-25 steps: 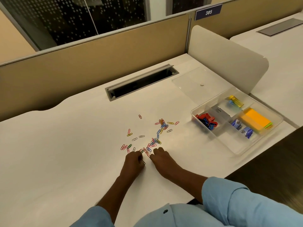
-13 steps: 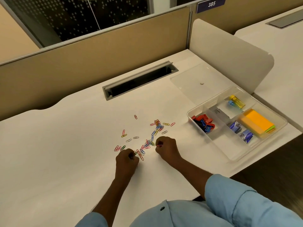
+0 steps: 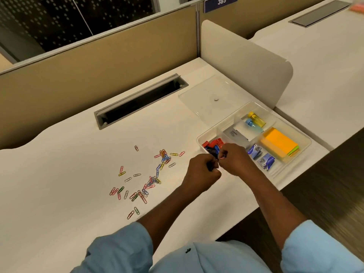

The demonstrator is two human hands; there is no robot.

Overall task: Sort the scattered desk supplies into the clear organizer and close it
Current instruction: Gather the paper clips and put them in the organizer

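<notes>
Several coloured paper clips [image 3: 149, 182] lie scattered on the white desk [image 3: 59, 194]. The clear organizer [image 3: 303, 134] sits at the right with its lid [image 3: 208, 95] lying flat behind it. It holds red and blue clips [image 3: 213, 144], a grey box [image 3: 235, 134], orange sticky notes [image 3: 278, 143], small bottles [image 3: 256, 120] and blue staple boxes [image 3: 262, 156]. My left hand [image 3: 202, 170] is a closed fist on paper clips, just left of the organizer's near corner. My right hand [image 3: 234, 158] pinches a pink paper clip over that corner, touching the left hand.
A grey cable slot [image 3: 139, 101] is recessed in the desk behind the clips. A tan partition [image 3: 98, 62] runs along the back, and a white rounded divider [image 3: 246, 60] stands right behind the organizer. The desk edge drops off to dark floor at the right.
Both hands have lifted off the clip pile and moved right to the organizer's near corner, carrying paper clips. The view has also shifted.
</notes>
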